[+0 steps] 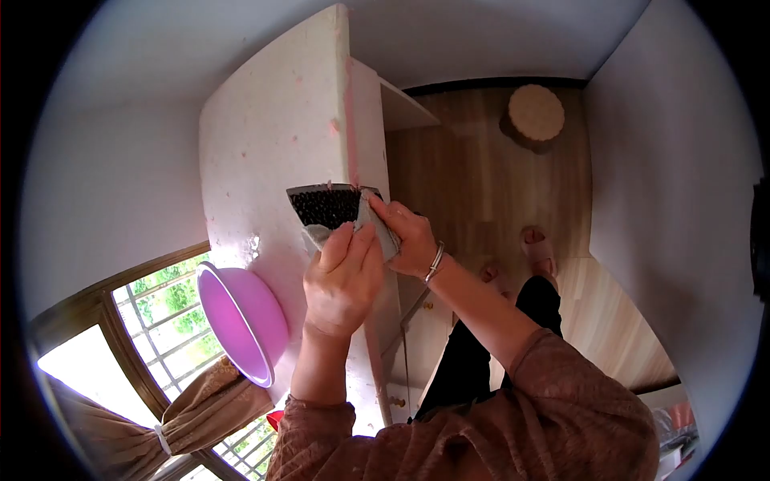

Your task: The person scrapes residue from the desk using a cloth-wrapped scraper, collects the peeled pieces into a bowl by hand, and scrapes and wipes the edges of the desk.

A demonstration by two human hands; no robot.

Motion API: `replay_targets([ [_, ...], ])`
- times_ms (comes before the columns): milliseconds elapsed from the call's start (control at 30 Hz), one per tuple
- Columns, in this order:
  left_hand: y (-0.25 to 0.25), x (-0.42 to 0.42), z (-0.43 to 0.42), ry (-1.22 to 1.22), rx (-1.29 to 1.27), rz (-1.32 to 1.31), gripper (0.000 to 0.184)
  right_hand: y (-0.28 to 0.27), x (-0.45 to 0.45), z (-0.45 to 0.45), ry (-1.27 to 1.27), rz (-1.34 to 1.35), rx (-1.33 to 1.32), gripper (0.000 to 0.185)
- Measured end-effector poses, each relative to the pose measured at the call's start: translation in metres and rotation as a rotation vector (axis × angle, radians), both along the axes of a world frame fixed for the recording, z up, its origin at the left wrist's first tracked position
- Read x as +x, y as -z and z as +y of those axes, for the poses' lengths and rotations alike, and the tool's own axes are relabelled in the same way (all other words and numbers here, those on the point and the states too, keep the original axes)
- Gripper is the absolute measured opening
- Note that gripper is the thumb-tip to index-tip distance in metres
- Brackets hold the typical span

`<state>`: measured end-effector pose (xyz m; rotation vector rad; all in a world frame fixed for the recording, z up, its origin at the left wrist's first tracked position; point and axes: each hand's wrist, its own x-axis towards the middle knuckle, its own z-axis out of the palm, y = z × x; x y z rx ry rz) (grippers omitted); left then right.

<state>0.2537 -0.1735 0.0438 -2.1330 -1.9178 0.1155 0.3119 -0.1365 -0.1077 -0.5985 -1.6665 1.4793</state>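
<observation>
A dark, patterned flat piece with a grey edge point(327, 207) is held over the edge of the white tabletop point(265, 136). Around its near side and right end lies a grey cloth point(377, 226). My left hand point(345, 276) is closed on the cloth at the near side of the piece. On the right, my right hand point(409, 240) has its fingers wrapped round the cloth at that end, with a bracelet at the wrist. Small pink bits are scattered on the tabletop, and a few sit along the piece's far edge.
A pink-purple basin point(245, 321) leans tilted at the table's left, by the barred window point(172, 297) and a tied brown curtain point(200, 409). Drawers with knobs point(428, 305) are under the table. A round stool point(536, 112) stands on the wooden floor.
</observation>
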Motion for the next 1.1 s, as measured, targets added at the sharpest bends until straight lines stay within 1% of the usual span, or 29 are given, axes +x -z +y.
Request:
replay_targets([
  [33, -0.001, 0.002, -0.001, 0.000, -0.001, -0.003, 0.018, 0.002, 0.001, -0.004, 0.000, -0.003, -0.001, 0.085],
  [100, -0.006, 0.010, -0.008, -0.032, -0.099, 0.000, 0.018, 0.001, 0.005, -0.017, 0.065, 0.087, 0.030, 0.085],
  [133, -0.006, 0.016, -0.013, -0.011, -0.087, -0.004, 0.019, -0.002, 0.009, -0.020, 0.069, 0.092, 0.032, 0.085],
  [200, -0.006, 0.014, -0.020, -0.010, -0.067, -0.037, 0.019, -0.007, 0.023, -0.025, -0.091, -0.039, -0.065, 0.085],
  [233, -0.006, 0.012, -0.021, -0.010, -0.045, -0.074, 0.019, -0.008, 0.021, -0.021, -0.091, -0.040, -0.066, 0.085],
  [300, -0.003, 0.007, -0.016, -0.007, -0.023, -0.044, 0.020, -0.007, 0.012, -0.011, 0.009, -0.093, 0.077, 0.085],
  [367, -0.002, 0.000, -0.008, -0.015, 0.036, -0.061, 0.020, -0.009, 0.007, -0.001, 0.015, -0.087, 0.073, 0.085],
  [400, 0.000, -0.004, -0.009, 0.016, 0.038, -0.019, 0.015, -0.010, 0.007, 0.000, 0.024, -0.082, 0.067, 0.085],
  [500, -0.005, -0.002, -0.018, -0.008, -0.039, -0.031, 0.017, -0.008, 0.007, -0.023, 0.078, -0.104, 0.014, 0.083],
  [633, -0.003, -0.002, -0.023, 0.024, -0.030, -0.046, 0.017, -0.013, 0.012, -0.023, 0.105, -0.099, 0.067, 0.083],
  [700, -0.005, -0.006, -0.013, -0.027, 0.018, -0.021, 0.017, -0.015, 0.008, -0.006, 0.053, -0.212, 0.108, 0.084],
  [733, -0.005, -0.011, -0.004, -0.042, 0.065, -0.046, 0.019, -0.019, 0.004, 0.002, 0.049, -0.213, 0.107, 0.084],
  [800, -0.005, -0.015, 0.002, -0.041, 0.079, -0.075, 0.021, -0.025, -0.003, 0.013, 0.101, -0.163, 0.109, 0.086],
  [867, -0.004, -0.011, -0.003, -0.034, 0.079, -0.072, 0.020, -0.013, 0.001, -0.005, 0.079, -0.159, 0.078, 0.086],
  [933, -0.003, 0.002, -0.018, 0.002, -0.030, -0.143, 0.019, -0.004, 0.007, -0.026, 0.068, -0.147, 0.050, 0.086],
  [967, -0.002, 0.006, -0.021, 0.007, -0.029, -0.144, 0.019, 0.000, 0.012, -0.037, 0.050, -0.083, -0.003, 0.085],
  [1000, 0.000, 0.011, -0.023, 0.032, -0.059, -0.092, 0.019, -0.001, 0.015, -0.041, 0.032, -0.021, -0.057, 0.084],
  [1033, 0.001, 0.012, -0.024, 0.055, -0.089, -0.037, 0.020, 0.001, 0.014, -0.040, 0.034, -0.022, -0.059, 0.084],
  [1100, 0.001, 0.011, -0.019, 0.061, -0.104, -0.023, 0.023, 0.006, 0.005, -0.035, 0.066, 0.110, -0.050, 0.082],
])
